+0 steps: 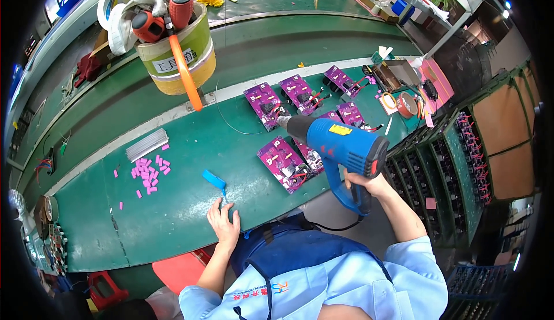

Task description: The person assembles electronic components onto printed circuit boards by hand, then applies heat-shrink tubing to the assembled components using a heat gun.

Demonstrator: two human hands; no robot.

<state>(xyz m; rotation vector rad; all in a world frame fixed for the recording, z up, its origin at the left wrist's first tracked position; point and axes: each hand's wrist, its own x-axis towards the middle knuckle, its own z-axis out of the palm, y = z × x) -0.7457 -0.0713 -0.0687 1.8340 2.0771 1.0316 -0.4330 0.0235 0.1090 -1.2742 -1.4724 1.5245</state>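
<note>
My right hand (363, 184) is wrapped round the handle of a blue heat gun (340, 141). Its black nozzle points left, toward the purple circuit board (265, 104) with wires and parts on it. Another purple board (283, 161) lies below the nozzle, and one beside it (309, 153) is partly covered by the gun. On the green bench near its front edge, my left hand (224, 222) has its fingers closed at the thin end of a small tool with a flat blue head (213, 179). The tool's exact kind is unclear.
Pink small pieces (150, 176) lie scattered beside a bundle of silvery strips (146, 145). A tool bucket (179, 55) with red-handled tools hangs at the upper left. More purple boards (300, 92), a tape roll (407, 105) and a carton (392, 75) lie farther right. Racks (444, 164) stand at right.
</note>
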